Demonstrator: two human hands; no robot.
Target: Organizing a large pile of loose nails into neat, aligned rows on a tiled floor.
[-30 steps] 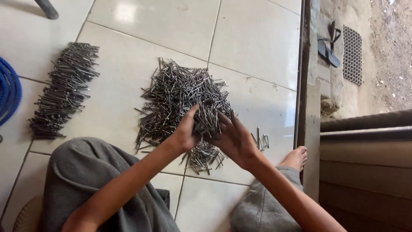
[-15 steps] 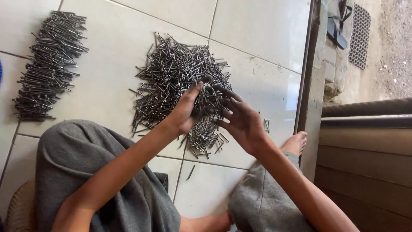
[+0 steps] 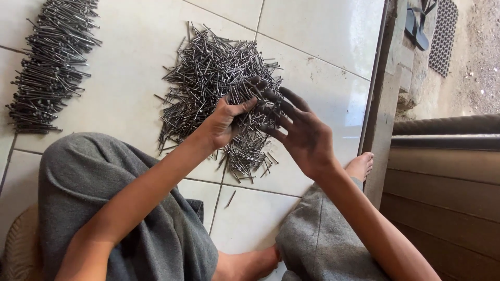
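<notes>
A loose heap of dark steel nails [image 3: 208,67] lies on the white tiled floor [image 3: 317,67] in front of me. My left hand [image 3: 225,122] is closed around a bundle of nails [image 3: 249,132] at the heap's near edge. My right hand [image 3: 302,132] is beside it, fingers spread and darkened with grime, fingertips touching the same bundle. More nails hang below the bundle toward my knees.
A second, neatly aligned row of nails [image 3: 49,62] lies at the far left. A single stray nail [image 3: 229,199] rests near my legs. A wooden door frame [image 3: 383,99] runs along the right, with sandals [image 3: 416,23] and a mat [image 3: 442,34] outside. My bare foot [image 3: 360,165] touches the frame.
The view has shifted closer and leftward. My left hand has gathered a bundle from the heap's edge, and my right hand's fingers have spread open against it.
</notes>
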